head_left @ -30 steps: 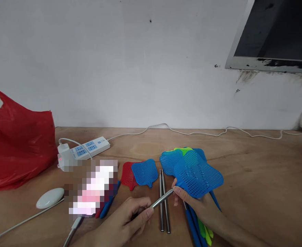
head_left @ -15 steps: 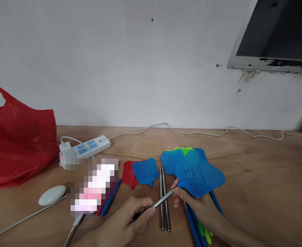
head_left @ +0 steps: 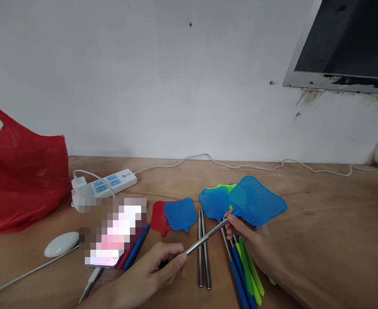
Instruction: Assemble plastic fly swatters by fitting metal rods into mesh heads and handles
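Note:
My left hand (head_left: 158,268) is closed around the lower part of a metal rod (head_left: 204,239), which slants up to the right. At its upper end my right hand (head_left: 240,227) pinches the neck of a blue fly swatter head (head_left: 256,201), where rod and head meet. Just below the rod, two loose metal rods (head_left: 202,266) lie side by side on the table. Under my right forearm are several fly swatters with blue handles (head_left: 237,274) and green handles (head_left: 246,266). Their blue mesh head (head_left: 214,201) shows behind my right hand.
A red mesh head (head_left: 158,216) and a blue mesh head (head_left: 180,214) overlap at centre left. Left of them lie blue handles (head_left: 137,246), a blurred-out phone (head_left: 118,240), a power strip (head_left: 114,182), a white mouse (head_left: 61,244) and a red bag (head_left: 24,184).
My right hand has moved up and right with the blue swatter head, which has turned upward. More of the metal rod shows between my hands.

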Tool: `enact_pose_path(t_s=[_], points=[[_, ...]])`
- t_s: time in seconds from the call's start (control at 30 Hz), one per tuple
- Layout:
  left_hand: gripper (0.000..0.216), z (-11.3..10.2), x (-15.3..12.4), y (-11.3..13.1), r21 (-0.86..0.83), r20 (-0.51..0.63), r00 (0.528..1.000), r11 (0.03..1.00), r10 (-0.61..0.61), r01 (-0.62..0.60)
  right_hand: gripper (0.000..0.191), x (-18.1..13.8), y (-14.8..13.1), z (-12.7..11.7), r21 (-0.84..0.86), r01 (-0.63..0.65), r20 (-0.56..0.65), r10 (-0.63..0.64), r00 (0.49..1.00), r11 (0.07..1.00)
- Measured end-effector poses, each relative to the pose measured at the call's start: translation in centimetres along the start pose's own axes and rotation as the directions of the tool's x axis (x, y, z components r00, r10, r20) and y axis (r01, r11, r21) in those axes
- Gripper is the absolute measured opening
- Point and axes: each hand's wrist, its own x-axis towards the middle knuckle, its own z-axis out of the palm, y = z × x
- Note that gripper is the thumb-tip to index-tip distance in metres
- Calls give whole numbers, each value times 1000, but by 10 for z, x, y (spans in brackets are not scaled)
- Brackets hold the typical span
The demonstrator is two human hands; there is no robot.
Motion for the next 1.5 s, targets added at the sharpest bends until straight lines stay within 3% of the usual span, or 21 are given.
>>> enact_pose_path(t_s=[0.2,0.33,0.5,0.7,0.8,0.83,0.93,1.2,1.5], points=[[53,-5,-2,-6,40,-1,997,996,-75,75,36,5,-7,2,252,-26,-65,43,997,967],[55,-6,-2,-9,108,4,999,993,-52,51,30,6,-8,2,259,57,-170,-12,985,964],[53,-7,1,-6,244,-95,993,969,71,-46,37,5,-9,2,254,35,-254,32,967,966],[48,-6,2,-11,310,-180,981,951,67,-8,37,5,-9,1,275,85,-313,5,950,958],[48,-4,1,-10,330,-190,978,944,89,-22,33,0,-2,1,187,6,-192,30,981,982],[48,-3,1,-10,336,-185,978,941,97,-30,30,-2,2,1,115,-61,-64,69,996,992],[47,-1,1,-8,342,-181,977,939,112,-44,31,-7,11,0,25,-83,111,80,991,996],[46,-1,1,-16,327,-183,982,945,51,12,34,-6,10,1,-20,-59,93,61,994,998],[45,5,1,-5,312,-164,980,948,111,-55,41,-9,3,9,9,-42,98,41,994,999]])
